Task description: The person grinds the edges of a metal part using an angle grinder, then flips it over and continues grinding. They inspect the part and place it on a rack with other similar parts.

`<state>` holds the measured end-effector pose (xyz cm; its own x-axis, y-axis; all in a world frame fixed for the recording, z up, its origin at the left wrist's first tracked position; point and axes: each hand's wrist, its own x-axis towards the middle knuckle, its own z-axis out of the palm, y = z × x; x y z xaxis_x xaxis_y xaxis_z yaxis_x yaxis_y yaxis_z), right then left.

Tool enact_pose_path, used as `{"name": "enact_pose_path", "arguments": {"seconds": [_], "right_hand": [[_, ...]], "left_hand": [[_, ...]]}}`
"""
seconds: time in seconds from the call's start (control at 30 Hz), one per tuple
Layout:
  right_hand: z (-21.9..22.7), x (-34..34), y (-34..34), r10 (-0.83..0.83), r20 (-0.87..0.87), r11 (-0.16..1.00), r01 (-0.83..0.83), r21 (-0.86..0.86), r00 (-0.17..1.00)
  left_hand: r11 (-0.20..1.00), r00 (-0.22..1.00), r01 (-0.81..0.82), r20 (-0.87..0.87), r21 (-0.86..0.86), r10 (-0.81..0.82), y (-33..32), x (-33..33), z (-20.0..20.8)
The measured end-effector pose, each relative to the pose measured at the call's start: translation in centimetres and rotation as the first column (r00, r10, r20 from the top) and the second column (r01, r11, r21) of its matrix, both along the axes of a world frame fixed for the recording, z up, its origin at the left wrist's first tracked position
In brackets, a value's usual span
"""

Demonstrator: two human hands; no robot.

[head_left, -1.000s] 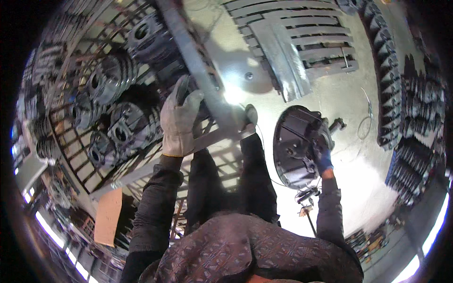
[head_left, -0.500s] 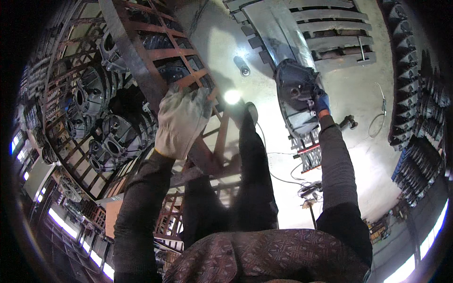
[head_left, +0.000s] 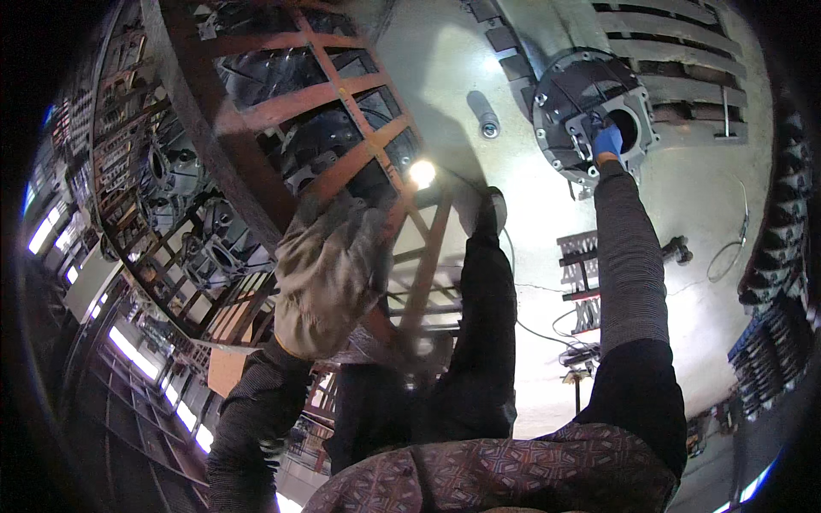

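My right hand [head_left: 608, 141], in a blue glove, grips a round dark-grey bell housing [head_left: 573, 94] by its inner part, next to the large central opening. The casting's bolt-holed rim faces up, beside a long metal slab or bench on the right. My left hand [head_left: 329, 278], in a pale, dirty work glove, reaches to a rust-red slatted metal crate [head_left: 274, 107]. Its fingers are smeared and dark against the crate's bars, so their grip does not show. Inside the crate, behind the slats, lie more grey castings [head_left: 321, 141].
Several housings [head_left: 175, 167] fill another barred crate at the left. A small cylinder [head_left: 489, 126] stands on the floor ahead. Right lie a slatted pallet [head_left: 676, 73], a looped cable [head_left: 727, 261] and rows of stacked dark castings [head_left: 782, 222].
The bell housing has turned from tilted to facing up and sits farther right, my right hand still on it. My left hand appears larger and lower. The whole view has shifted.
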<state>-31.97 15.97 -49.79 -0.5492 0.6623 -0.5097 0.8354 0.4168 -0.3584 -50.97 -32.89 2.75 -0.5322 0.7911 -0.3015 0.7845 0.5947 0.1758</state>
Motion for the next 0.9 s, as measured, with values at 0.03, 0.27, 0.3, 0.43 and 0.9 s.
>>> {"name": "enact_pose_path", "arguments": {"seconds": [0.03, 0.27, 0.3, 0.43, 0.9], "right_hand": [[-0.9, 0.2, 0.2, 0.103, -0.06, 0.995, -0.103, 0.001, 0.993], [0.1, 0.5, 0.8, 0.356, -0.225, 0.933, -0.359, 0.029, 0.907], [1.5, 0.3, 0.3, 0.355, -0.121, 0.935, -0.355, 0.025, 0.927], [10.7, -2.5, -4.0, 0.128, -0.288, 0.97, -0.181, -0.164, 0.949], [58.9, -14.4, -41.7, -0.001, -0.656, 0.967, -0.165, -0.192, 0.755]], "left_hand": [[1.0, 1.0, -0.004, 0.004, -0.002, 0.004, 0.0, -0.1, 0.3], [0.999, 0.999, -0.034, 0.031, 0.027, 0.033, -0.4, -0.2, 1.6], [0.999, 0.999, -0.04, 0.031, 0.037, 0.039, -0.5, -0.2, 1.6], [0.994, 0.998, -0.062, 0.028, 0.085, 0.06, -0.7, -0.4, 2.1], [0.804, 0.982, -0.107, 0.187, 0.585, -0.005, -9.6, -0.7, 3.9]]}}
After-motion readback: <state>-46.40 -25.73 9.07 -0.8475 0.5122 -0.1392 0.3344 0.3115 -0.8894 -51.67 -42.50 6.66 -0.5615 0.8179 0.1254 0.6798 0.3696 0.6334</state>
